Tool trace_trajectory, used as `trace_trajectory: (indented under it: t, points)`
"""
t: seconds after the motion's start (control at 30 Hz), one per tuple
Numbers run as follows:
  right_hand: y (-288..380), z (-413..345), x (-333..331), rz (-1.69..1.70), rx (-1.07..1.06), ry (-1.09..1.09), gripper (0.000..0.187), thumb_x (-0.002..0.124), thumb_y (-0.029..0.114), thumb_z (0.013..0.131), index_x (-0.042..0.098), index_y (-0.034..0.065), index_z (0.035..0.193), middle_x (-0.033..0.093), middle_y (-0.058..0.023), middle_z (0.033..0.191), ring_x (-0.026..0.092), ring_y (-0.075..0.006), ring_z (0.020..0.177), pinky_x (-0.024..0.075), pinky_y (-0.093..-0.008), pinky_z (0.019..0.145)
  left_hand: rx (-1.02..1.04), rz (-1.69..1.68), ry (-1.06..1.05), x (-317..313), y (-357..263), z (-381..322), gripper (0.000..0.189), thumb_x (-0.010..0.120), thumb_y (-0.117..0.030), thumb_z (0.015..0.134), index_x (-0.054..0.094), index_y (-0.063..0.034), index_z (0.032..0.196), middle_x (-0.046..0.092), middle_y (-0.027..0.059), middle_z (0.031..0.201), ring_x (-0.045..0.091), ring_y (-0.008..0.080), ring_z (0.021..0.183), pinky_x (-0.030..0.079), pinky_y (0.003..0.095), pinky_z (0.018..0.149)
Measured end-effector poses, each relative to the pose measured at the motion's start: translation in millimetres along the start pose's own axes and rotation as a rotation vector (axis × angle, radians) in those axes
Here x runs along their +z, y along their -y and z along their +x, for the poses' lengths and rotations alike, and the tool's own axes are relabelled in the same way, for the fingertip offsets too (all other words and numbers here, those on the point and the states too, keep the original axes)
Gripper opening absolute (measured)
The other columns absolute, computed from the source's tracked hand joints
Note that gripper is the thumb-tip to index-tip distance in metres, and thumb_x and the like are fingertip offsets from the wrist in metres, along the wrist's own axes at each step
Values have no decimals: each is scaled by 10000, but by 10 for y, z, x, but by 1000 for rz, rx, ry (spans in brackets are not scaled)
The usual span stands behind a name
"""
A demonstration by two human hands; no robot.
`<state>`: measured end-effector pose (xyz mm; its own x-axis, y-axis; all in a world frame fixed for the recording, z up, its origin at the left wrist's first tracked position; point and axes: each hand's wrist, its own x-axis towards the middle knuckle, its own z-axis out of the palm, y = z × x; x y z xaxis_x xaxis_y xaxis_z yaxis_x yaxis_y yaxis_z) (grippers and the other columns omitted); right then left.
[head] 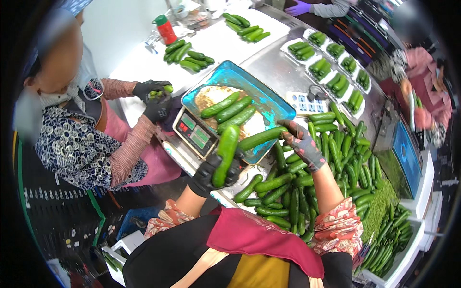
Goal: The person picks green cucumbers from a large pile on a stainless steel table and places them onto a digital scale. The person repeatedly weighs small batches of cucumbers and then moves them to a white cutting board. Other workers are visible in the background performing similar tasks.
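Observation:
In my left hand [205, 176], gloved in black, is a pale green cucumber [226, 154], tilted upward in front of the scale. My right hand [302, 145], in a dark glove with pink patches, grips one end of another cucumber [262, 138]. That cucumber reaches over the near edge of a worn blue weighing pan [273, 93]. Three cucumbers [234, 108] lie side by side on the pan. The pan sits on a digital scale [196, 133] with a lit display. Below my right hand spreads a large heap of cucumbers [295, 194].
A person [90, 144] at left holds small green pieces in black gloves. Wrapped trays of cucumbers [338, 85] line the far right, near a power strip [306, 104]. A white crate [399, 252] of cucumbers stands lower right. Another person [421, 86] works beyond; a red bottle [166, 32] stands behind.

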<state>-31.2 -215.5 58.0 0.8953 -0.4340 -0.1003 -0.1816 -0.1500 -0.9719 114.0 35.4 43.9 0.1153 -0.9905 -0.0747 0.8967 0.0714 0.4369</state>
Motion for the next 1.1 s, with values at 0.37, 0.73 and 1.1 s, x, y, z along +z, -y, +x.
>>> trace_trajectory:
  t: [0.37, 0.73, 1.1]
  points:
    - [79, -743, 418, 205, 251, -95, 373, 495, 237, 921, 512, -25, 1187, 603, -116, 1082, 574, -205, 1007, 465, -305, 842, -358, -83, -28, -114, 621, 49, 361, 496, -276, 931, 511, -2, 1165, 576, 52, 781, 566, 117, 643, 463, 255, 545]
    - [-282, -1261, 853, 710, 161, -309, 368, 532, 309, 899, 559, -12, 1078, 610, -124, 1039, 594, -225, 926, 469, -362, 832, 382, 863, 570, -91, 997, 147, 749, 699, -245, 794, 308, -9, 1388, 475, 178, 1276, 502, 294, 1137, 391, 390, 964]
    - [-163, -1381, 946, 826, 72, -401, 471, 490, 451, 902, 551, 12, 1061, 616, -159, 1013, 592, -267, 932, 459, -402, 874, 252, 1028, 575, -137, 1051, 194, 554, 558, -338, 893, 417, -7, 1314, 469, 185, 1286, 459, 264, 1185, 360, 376, 989]
